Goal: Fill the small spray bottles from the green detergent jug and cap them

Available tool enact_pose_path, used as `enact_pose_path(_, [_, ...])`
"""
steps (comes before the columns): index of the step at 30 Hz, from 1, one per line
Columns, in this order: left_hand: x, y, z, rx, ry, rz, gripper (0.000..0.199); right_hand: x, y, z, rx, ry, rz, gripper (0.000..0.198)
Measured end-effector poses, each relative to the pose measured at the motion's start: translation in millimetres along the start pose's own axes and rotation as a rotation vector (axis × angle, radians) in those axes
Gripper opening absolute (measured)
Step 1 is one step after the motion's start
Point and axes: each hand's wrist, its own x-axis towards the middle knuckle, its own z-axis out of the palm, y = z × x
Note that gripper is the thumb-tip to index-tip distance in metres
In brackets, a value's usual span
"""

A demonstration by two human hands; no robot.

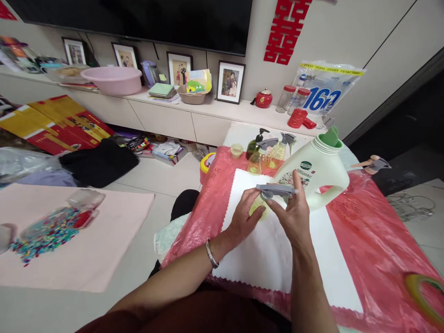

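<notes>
Above a white scalloped mat (253,263), my left hand (243,212) is closed around the body of a small spray bottle (257,207) with pale yellow contents. My right hand (293,219) has its thumb and fingers on the grey spray head (275,189) at the bottle's top. Just beyond stands a large pale green detergent jug (317,166), its mouth uncapped with a green spout showing. Two more spray bottles (256,163) with yellowish liquid stand behind, beside a dark green pump bottle (252,149) and a small pale cup (237,150).
A red plastic cover (197,222) lies over the table. Another spray bottle (371,166) is on the right, and a roll of tape (425,296) lies near the right edge. At left, a pink sheet (118,240) carries scattered colourful small pieces. A low cabinet (169,115) runs behind.
</notes>
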Motion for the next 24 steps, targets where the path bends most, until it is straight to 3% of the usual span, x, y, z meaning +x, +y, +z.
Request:
enact_pose_path(7, [-0.4,1.8,-0.1,-0.026,0.010,-0.001,0.049,-2.1,0.1,8.1,-0.225,0.052,-0.014,0.106])
enact_pose_path(12, [0.6,4.7,-0.4,-0.065,0.005,-0.019,0.048,-5.0,-3.3,7.7,-0.265,-0.041,-0.065,0.097])
enact_pose_path(15, [1.2,6.0,-0.8,-0.075,0.003,-0.013,0.048,-5.2,-3.0,12.1,-0.321,0.024,-0.077,0.091])
enact_pose_path(20, [1.8,5.6,-2.4,-0.060,-0.004,0.008,0.049,-6.8,-0.5,21.9,-0.328,0.150,-0.058,0.098])
enact_pose_path(24, [2.5,6.0,-2.1,-0.061,-0.003,0.016,0.048,-11.5,0.1,18.6,-0.352,0.050,-0.110,0.093])
